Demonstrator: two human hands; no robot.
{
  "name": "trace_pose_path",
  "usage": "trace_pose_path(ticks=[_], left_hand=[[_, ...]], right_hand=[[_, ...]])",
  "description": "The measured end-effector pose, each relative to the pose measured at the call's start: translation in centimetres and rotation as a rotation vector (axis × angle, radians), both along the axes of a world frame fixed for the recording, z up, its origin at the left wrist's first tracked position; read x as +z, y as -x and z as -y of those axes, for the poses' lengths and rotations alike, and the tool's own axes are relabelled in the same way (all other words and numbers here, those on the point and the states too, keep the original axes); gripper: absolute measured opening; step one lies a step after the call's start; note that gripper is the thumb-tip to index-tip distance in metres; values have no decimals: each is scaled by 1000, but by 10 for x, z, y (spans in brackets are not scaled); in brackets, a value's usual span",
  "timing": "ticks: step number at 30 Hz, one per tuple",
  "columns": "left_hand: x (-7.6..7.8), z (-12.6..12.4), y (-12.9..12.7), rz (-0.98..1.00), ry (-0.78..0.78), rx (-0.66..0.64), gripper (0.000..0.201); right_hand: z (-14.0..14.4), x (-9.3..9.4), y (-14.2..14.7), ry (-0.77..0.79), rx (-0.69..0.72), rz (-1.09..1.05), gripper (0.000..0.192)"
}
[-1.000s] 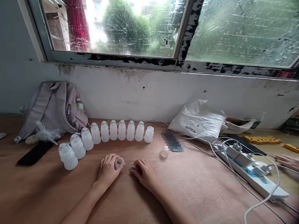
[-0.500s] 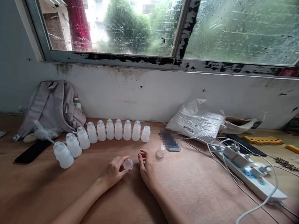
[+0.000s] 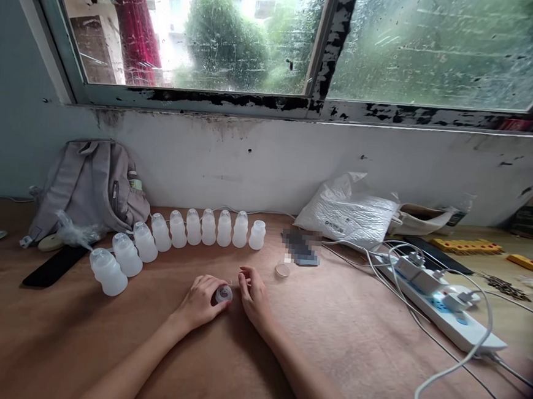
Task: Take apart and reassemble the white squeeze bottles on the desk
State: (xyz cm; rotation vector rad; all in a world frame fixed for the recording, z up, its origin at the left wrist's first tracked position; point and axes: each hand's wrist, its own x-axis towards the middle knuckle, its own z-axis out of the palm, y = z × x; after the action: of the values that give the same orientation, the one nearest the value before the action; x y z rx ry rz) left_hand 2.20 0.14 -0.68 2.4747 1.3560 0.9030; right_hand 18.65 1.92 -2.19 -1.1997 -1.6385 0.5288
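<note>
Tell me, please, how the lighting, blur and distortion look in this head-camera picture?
Head view: daylight through the dirty window blows out the sky, while the table is evenly lit with soft shadows; the window frame bows from wide-angle distortion; a pixelated patch masks one item; the right corners vignette dark; the left hand and small cap stay sharp.
</note>
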Motion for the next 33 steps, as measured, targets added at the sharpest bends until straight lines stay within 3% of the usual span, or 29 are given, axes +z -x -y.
trace_pose_path(ticks=[2,5,11,14,19,22,26,33], left_hand=[[1,0,0,24,-16,5,35],[1,-1,1,97,-2,23,20],[-1,-2,2,477,214,155,20],[-2,-1,-1,558,286,129,21],[4,10,-9,656,415,54,25],[10,16,-12,635,420,13,28],[11,20,-11,542,389,-71,25],[3,20,-9,332,217,11,30]], right_hand=[[0,-1,0,-5,-3,0,19],[0,-1,-1,-22,20,2,21],[11,7,0,1,217,68,44],[17,13,4,-7,264,92,37],[20,14,11,-25,212,113,11],[19,14,12,-13,151,90,3],[19,15,13,60,112,59,6],[17,12,15,95,146,17,9]])
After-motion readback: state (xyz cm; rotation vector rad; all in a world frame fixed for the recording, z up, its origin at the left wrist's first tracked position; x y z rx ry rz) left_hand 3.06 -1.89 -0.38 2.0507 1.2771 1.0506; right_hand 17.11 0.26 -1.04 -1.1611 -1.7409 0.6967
